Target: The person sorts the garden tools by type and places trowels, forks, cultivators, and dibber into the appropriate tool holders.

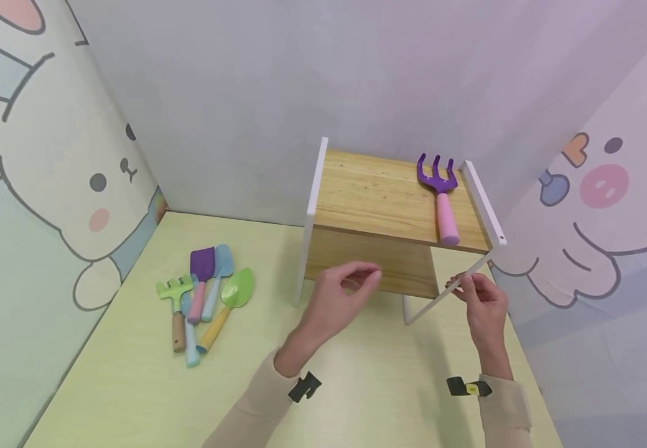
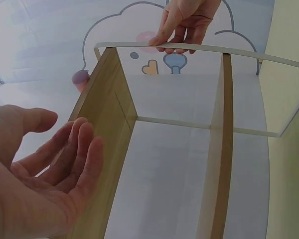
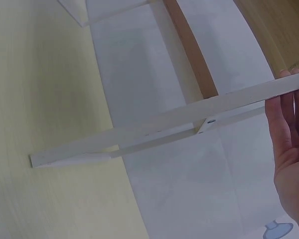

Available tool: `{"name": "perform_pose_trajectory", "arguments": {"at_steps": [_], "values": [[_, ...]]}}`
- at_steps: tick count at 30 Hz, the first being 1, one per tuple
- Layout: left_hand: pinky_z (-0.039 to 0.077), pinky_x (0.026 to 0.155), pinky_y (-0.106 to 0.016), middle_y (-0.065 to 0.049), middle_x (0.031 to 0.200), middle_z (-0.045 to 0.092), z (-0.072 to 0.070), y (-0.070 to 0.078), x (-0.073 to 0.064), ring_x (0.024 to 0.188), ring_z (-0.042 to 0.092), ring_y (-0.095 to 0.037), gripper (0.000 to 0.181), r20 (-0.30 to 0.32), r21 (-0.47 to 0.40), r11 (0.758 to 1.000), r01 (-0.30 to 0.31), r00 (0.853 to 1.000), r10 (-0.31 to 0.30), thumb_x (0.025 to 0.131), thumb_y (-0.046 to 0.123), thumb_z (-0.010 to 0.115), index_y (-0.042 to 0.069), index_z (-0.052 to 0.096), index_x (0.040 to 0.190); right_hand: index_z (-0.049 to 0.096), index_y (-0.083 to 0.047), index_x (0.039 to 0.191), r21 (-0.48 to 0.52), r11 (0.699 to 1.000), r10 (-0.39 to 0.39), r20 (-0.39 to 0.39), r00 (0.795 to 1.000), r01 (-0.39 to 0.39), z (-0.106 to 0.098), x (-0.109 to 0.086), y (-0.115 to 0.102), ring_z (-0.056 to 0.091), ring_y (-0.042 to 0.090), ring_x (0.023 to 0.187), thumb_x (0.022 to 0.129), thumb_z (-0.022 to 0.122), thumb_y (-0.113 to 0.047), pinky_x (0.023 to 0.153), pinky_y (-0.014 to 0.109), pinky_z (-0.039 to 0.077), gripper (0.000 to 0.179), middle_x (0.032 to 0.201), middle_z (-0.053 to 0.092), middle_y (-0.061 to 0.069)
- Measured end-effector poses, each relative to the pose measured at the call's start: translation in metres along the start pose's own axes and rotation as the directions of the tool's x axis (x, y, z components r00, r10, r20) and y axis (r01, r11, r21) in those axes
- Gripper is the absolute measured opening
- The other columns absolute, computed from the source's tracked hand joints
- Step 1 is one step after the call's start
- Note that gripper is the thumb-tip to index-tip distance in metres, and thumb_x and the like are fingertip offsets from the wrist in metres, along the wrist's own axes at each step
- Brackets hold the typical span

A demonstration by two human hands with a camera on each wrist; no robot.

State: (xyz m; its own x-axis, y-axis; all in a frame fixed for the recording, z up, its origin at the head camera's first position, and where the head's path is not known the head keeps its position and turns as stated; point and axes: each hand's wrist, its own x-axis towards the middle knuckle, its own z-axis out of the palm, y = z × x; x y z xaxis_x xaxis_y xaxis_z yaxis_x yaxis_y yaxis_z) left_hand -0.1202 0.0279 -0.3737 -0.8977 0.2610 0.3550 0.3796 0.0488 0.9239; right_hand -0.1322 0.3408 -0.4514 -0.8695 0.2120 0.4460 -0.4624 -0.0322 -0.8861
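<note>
A two-tier rack with wooden boards (image 1: 368, 193) and a white frame stands on the table. My right hand (image 1: 486, 305) pinches its front right white post (image 1: 431, 304), just under the top board. In the right wrist view, the fingers (image 3: 286, 117) lie against that post. My left hand (image 1: 340, 298) hovers before the lower board (image 1: 374, 258), its fingers loosely curved and holding nothing. The left wrist view shows its fingers (image 2: 87, 159) relaxed near a board's edge. On the top board, at the right, lies a purple hand fork (image 1: 448, 221) with a pink handle.
Several toy garden tools lie piled on the table at left: a green rake (image 1: 175, 289), a purple shovel (image 1: 203, 264), a blue shovel (image 1: 224, 258) and a green trowel (image 1: 238, 289). Cartoon-printed cloth walls (image 1: 234, 112) surround the pale table (image 1: 133, 386).
</note>
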Motion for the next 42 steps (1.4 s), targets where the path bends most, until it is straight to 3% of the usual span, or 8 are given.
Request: {"name": "perform_pose_trajectory", "arguments": {"at_steps": [9, 19, 24, 31, 42], "values": [[0.060, 0.079, -0.034, -0.005, 0.099, 0.076, -0.010, -0.018, -0.018, 0.090, 0.070, -0.018, 0.017, -0.030, 0.007, 0.998, 0.054, 0.998, -0.054, 0.100, 0.014, 0.069, 0.005, 0.076, 0.111, 0.063, 0.019, 0.104, -0.035, 0.999, -0.003, -0.020, 1.000, 0.002, -0.001, 0.001, 0.000, 0.074, 0.014, 0.088, 0.102, 0.055, 0.009, 0.082, 0.029, 0.059, 0.013, 0.094, 0.074, 0.006], [0.060, 0.076, -0.030, -0.002, 0.098, 0.076, -0.019, -0.048, -0.041, 0.089, 0.071, -0.017, 0.016, -0.062, 0.050, 0.990, 0.129, 0.990, -0.126, 0.100, 0.018, 0.070, 0.008, 0.077, 0.111, 0.062, 0.020, 0.105, -0.059, 0.998, -0.009, -0.034, 0.999, 0.007, -0.004, -0.002, 0.000, 0.075, 0.013, 0.086, 0.102, 0.056, 0.008, 0.081, 0.028, 0.059, 0.014, 0.093, 0.075, 0.005], [0.060, 0.076, -0.030, -0.001, 0.098, 0.076, -0.028, -0.064, -0.051, 0.089, 0.071, -0.018, 0.016, -0.099, 0.082, 0.985, 0.149, 0.985, -0.141, 0.099, 0.017, 0.071, 0.007, 0.077, 0.110, 0.061, 0.022, 0.107, -0.032, 0.999, -0.023, -0.030, 0.999, 0.022, -0.001, -0.002, 0.001, 0.076, 0.015, 0.085, 0.101, 0.055, 0.010, 0.081, 0.029, 0.060, 0.015, 0.094, 0.075, 0.006], [0.060, 0.075, -0.029, -0.002, 0.096, 0.076, -0.043, -0.081, -0.061, 0.087, 0.071, -0.018, 0.015, -0.139, 0.100, 0.978, 0.182, 0.976, -0.167, 0.099, 0.016, 0.071, 0.007, 0.077, 0.109, 0.062, 0.021, 0.107, -0.071, 0.997, -0.025, -0.038, 0.999, 0.022, 0.000, 0.000, 0.002, 0.075, 0.014, 0.086, 0.101, 0.057, 0.007, 0.081, 0.029, 0.059, 0.015, 0.094, 0.074, 0.005], [0.059, 0.074, -0.025, -0.002, 0.093, 0.076, -0.064, -0.098, -0.075, 0.086, 0.072, -0.018, 0.015, -0.178, 0.112, 0.965, 0.237, 0.960, -0.215, 0.099, 0.011, 0.071, 0.002, 0.077, 0.109, 0.062, 0.019, 0.104, -0.059, 0.998, -0.028, -0.024, 0.999, 0.027, -0.001, 0.000, 0.003, 0.075, 0.013, 0.087, 0.101, 0.056, 0.008, 0.081, 0.028, 0.059, 0.013, 0.094, 0.074, 0.005]]}}
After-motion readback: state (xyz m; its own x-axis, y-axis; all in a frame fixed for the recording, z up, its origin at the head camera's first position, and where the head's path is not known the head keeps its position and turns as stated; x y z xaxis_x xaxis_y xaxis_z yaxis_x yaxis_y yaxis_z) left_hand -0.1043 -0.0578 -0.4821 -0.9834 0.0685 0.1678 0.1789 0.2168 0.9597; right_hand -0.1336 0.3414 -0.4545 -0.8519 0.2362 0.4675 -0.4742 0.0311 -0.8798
